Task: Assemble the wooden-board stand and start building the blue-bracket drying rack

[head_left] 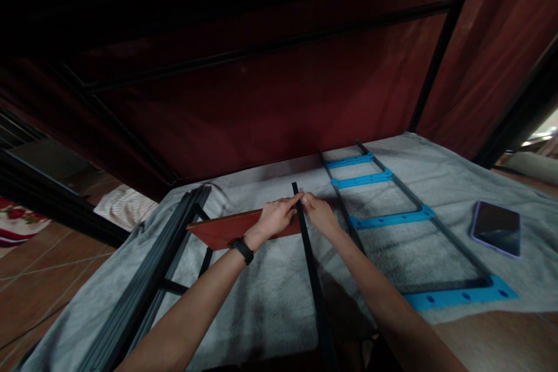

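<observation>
Right hand (320, 212) beside blue-runged frame (392, 218)

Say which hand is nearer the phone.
Right. The right hand is at the black bar, left of the phone; the left hand is farther left, over the reddish board.

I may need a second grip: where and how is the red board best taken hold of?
On the board, probably the upper edge between the left hand and its left end, pinched from above. That thin edge is exposed there; the hand crosses the right part and the black frame crowds the left end.
</observation>
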`<move>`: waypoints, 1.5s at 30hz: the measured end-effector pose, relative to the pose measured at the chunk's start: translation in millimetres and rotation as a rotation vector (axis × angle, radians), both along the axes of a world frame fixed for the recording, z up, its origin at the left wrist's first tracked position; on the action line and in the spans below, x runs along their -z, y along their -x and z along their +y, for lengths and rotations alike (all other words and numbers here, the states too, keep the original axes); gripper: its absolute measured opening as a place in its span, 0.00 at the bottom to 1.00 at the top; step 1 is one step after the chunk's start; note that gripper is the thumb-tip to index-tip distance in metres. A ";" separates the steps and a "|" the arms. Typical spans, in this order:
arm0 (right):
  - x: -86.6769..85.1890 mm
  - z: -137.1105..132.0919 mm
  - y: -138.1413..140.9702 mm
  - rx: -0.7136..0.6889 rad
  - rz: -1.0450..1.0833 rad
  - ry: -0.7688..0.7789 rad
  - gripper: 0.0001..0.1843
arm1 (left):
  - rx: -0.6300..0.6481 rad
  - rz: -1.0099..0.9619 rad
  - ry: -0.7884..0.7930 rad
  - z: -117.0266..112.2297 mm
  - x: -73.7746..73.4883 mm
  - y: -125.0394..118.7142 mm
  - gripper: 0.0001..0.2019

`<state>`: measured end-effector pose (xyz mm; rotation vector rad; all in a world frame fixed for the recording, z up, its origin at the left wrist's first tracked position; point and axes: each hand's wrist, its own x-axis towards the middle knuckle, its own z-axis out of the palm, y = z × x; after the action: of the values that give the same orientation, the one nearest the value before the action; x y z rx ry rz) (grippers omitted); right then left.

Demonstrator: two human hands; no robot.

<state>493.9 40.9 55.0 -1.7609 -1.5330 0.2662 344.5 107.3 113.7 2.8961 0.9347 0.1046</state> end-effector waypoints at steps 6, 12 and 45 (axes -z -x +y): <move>4.9 -1.6 -3.2 -0.056 0.082 -0.048 0.14 | -0.008 0.004 0.010 -0.3 -0.4 -0.2 0.29; 5.3 -3.2 -5.2 -0.124 0.068 -0.121 0.12 | -0.016 0.003 0.009 -1.2 -1.0 0.6 0.29; -9.8 -61.3 -6.0 0.162 0.873 0.159 0.19 | -0.364 -0.719 0.229 41.8 -43.7 265.2 0.16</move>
<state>499.9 -20.4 64.8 -1.5466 -0.7482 0.9482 79.3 149.1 157.5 2.1677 1.1835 0.9180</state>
